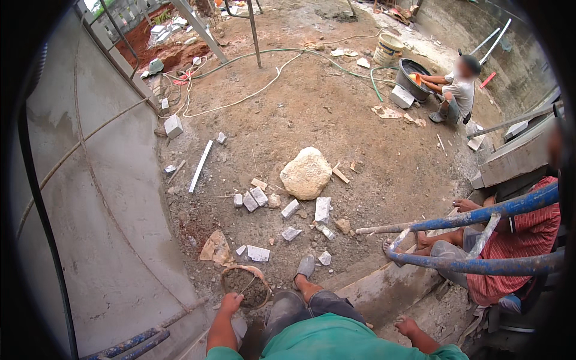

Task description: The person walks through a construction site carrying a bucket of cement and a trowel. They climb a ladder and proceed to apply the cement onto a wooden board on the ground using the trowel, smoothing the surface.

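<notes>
My left hand (231, 302) is closed at the near rim of a round bucket (268, 293), on what looks like its thin wire handle (248, 284). The bucket stands low beside my left boot, with grey-brown matter inside. Out to my right, my right hand (407, 327) hangs over the concrete ledge with its fingers curled and nothing visible in them. Just beyond the bucket lie a flat tan stone piece (216, 248) and a pale block (258, 254).
Several broken blocks (290, 209) and a big pale boulder (306, 173) lie ahead. A blue metal frame (480, 262) juts in from the right, where a person in red (510, 258) sits. Farther off, another person (461, 90) reaches into a black tub (413, 90). A plastered wall (102, 198) borders the left.
</notes>
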`<state>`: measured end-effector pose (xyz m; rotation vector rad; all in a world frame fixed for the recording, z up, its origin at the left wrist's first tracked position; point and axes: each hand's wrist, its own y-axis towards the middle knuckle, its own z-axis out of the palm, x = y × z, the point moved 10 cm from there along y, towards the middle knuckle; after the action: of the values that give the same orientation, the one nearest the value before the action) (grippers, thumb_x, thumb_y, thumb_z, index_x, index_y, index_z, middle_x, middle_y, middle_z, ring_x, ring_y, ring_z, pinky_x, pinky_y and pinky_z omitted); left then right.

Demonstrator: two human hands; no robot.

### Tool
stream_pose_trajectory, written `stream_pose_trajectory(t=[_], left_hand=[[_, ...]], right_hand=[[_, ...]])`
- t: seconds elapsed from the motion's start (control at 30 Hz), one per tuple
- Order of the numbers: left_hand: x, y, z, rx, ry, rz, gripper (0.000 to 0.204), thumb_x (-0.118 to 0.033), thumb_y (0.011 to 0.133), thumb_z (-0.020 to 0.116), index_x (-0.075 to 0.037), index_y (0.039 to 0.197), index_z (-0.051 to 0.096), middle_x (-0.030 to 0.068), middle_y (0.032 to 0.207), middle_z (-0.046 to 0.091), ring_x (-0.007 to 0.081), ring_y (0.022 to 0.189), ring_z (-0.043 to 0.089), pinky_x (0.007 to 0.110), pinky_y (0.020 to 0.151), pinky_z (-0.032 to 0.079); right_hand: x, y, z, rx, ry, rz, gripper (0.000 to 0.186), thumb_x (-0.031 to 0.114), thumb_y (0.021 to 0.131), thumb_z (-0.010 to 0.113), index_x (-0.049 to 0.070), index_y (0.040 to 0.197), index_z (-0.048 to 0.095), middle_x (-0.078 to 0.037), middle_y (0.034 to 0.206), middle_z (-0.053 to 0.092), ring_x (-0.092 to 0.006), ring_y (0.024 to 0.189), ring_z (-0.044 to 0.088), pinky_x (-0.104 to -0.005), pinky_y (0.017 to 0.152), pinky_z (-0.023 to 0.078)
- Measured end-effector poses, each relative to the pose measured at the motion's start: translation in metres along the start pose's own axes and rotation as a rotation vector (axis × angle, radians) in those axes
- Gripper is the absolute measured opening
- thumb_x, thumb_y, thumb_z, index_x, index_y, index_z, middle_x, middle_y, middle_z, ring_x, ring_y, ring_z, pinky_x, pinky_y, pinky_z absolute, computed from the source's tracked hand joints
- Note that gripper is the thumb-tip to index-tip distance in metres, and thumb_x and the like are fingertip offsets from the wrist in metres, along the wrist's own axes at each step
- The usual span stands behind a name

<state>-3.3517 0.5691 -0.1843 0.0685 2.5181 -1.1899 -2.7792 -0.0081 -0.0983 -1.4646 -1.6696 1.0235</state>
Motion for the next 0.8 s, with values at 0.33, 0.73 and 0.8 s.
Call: stream_pose_trajectory(t=[0.33, 0.73, 0.8], left_hand=[[-0.013, 0.098, -0.161, -0.016, 0.064, 0.004, 0.044, -0.044, 0.089, 0.062, -0.001, 0.089, 0.071, 0.0266, 0.096, 0.068, 0.0439, 0.094, 0.066, 0.050, 0.082, 0.051], [-0.049, 0.214, -0.329, 0.025, 0.090, -0.013, 0.042, -0.045, 0.090, 0.064, -0.004, 0.090, 0.073, 0.0236, 0.094, 0.071, 0.0419, 0.094, 0.068, 0.050, 0.084, 0.052], [-0.065, 0.234, -0.359, 0.002, 0.109, 0.017, 0.041, -0.044, 0.090, 0.064, -0.003, 0.090, 0.073, 0.0236, 0.091, 0.070, 0.0420, 0.091, 0.068, 0.049, 0.082, 0.052]], right_hand=[[0.272, 0.026, -0.015, -0.010, 0.185, -0.236, 0.044, 0.029, 0.083, 0.074, 0.006, 0.120, 0.065, -0.023, 0.122, 0.066, -0.0367, 0.113, 0.064, -0.0420, 0.097, 0.051], [0.475, 0.056, -0.025, 0.006, 0.217, -0.196, 0.037, 0.025, 0.083, 0.073, 0.006, 0.114, 0.067, -0.021, 0.109, 0.070, -0.0353, 0.104, 0.068, -0.0413, 0.091, 0.052], [0.534, 0.067, -0.049, -0.065, 0.198, -0.358, 0.035, 0.019, 0.085, 0.070, 0.004, 0.116, 0.066, -0.020, 0.105, 0.070, -0.0316, 0.095, 0.069, -0.0395, 0.083, 0.054]])
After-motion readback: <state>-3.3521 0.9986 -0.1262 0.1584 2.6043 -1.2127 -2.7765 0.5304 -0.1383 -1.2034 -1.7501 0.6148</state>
